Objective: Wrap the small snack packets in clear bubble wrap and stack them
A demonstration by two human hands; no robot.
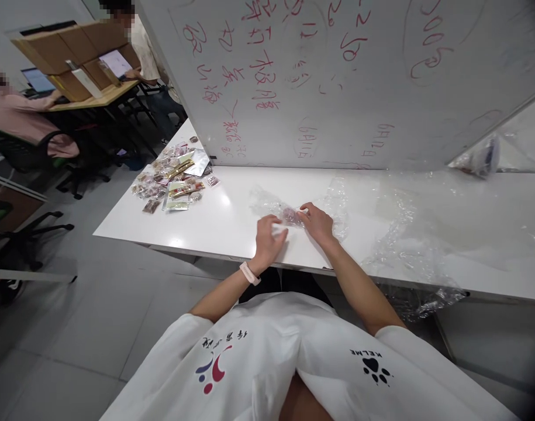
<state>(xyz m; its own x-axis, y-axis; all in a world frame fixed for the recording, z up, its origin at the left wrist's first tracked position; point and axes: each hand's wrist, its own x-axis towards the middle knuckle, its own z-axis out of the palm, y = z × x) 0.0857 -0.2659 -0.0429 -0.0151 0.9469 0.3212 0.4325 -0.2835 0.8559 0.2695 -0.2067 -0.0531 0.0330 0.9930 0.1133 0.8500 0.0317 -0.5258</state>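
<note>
Head view: right fingers [310,206] bend narrowly against clear plastic [267,202], grip unclear; left fingers [267,222] curve apart.

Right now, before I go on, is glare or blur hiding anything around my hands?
All in the head view: bright glare spots on the white tabletop, left of the hands; glints blur the outline of the clear plastic film; a soft shadow beside the left hand; faces pixelated; right-hand corners darkened.
</note>
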